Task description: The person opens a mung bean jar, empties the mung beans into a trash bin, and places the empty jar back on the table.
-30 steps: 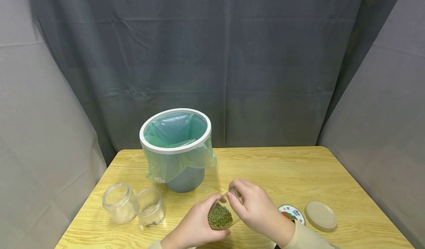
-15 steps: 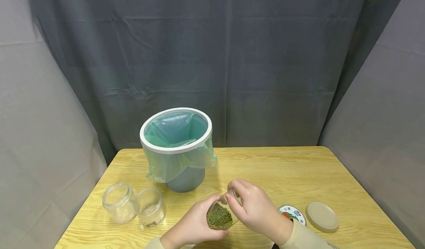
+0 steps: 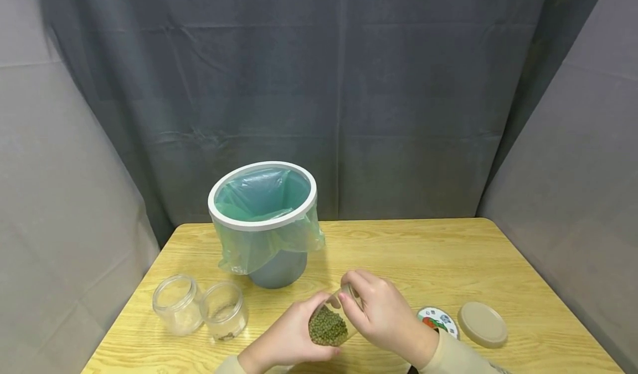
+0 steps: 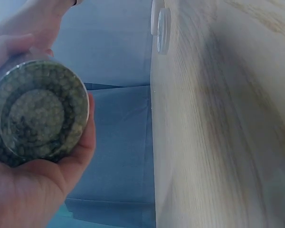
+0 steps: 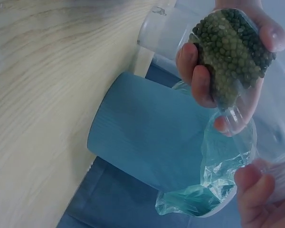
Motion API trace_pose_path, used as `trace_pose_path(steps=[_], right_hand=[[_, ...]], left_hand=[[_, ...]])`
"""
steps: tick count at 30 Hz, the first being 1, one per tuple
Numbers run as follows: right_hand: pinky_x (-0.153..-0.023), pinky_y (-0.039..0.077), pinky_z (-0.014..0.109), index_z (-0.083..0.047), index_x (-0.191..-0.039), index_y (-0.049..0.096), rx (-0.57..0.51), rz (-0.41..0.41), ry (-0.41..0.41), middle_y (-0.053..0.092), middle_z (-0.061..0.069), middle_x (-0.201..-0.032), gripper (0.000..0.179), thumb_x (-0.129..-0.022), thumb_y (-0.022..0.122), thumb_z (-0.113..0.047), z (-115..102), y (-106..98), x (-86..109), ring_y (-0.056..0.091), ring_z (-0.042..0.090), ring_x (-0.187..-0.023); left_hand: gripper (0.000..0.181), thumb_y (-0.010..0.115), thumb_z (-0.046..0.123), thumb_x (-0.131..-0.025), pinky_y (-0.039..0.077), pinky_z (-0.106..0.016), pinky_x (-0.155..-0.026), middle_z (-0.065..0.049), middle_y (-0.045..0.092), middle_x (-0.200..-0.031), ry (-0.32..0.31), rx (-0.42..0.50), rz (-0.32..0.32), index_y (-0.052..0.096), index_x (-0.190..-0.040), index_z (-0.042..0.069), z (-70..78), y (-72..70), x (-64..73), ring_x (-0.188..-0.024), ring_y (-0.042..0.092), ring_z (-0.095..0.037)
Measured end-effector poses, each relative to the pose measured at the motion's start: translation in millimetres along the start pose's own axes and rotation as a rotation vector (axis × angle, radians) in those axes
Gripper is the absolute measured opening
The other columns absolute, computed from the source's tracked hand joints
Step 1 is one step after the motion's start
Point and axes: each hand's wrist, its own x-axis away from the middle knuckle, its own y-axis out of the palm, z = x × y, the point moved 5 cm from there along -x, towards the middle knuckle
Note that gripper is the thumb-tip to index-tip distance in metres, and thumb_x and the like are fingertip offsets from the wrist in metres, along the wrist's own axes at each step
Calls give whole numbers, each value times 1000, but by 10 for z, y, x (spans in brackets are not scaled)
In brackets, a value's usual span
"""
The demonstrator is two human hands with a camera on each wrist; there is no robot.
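A clear jar [image 3: 351, 325] of small green beans [image 3: 327, 327] is held tipped on its side above the table, its base toward the head camera. My left hand [image 3: 294, 332] grips the jar around its bean-filled end; the left wrist view shows the round base of the jar [image 4: 40, 111] in the palm. At the mouth end, my right hand [image 3: 381, 310] has thumb and fingers curled at the rim. In the right wrist view the beans [image 5: 230, 54] lie packed toward the base, and the right hand [image 5: 259, 197] pinches near the opening.
A grey-blue bin [image 3: 279, 269] with a green liner [image 3: 264, 244] stands behind the hands, to the left. Two uncapped clear jars [image 3: 174, 310] sit at the table's left. On the right lie a beige lid [image 3: 482, 324] and a printed round lid [image 3: 440, 319], partly behind the right forearm.
Both hands keep their hold on the tipped jar. The left hand and the bean-filled end have shifted slightly left; the right hand stays nearly still.
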Motion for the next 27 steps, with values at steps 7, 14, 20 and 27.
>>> trace_pose_path(steps=[7,14,20,27], right_hand=[[-56,35,8,-16,-96,61,-8,-6,-103,51,-12,-78,4,-97,61,-19,-53,-46,13,36,-7,-63],[-58,36,8,-17,-99,61,-9,-22,-145,49,-12,-78,4,-95,63,-18,-70,-50,-8,38,-5,-65],[-59,36,9,-17,-100,61,-2,-22,-140,51,-12,-79,8,-93,64,-18,-53,-32,12,39,-5,-66],[-64,48,18,-19,-113,64,-56,-135,84,59,-14,-95,16,-99,66,-28,21,-65,-39,50,-3,-74]], left_hand=[[62,84,20,-84,56,-21,-84,9,68,-111,-46,157,-117,54,-138,19,-28,55,28,-96,66,-1],[63,82,18,-84,57,-22,-84,8,68,-111,-70,228,-153,53,-139,19,-33,32,47,-96,67,-3],[59,83,22,-84,56,-22,-84,10,68,-111,-84,206,-149,54,-136,22,-53,47,48,-97,67,-2],[67,87,31,-81,56,-21,-78,9,67,-111,-119,2,33,52,-138,21,54,17,53,-93,65,-1]])
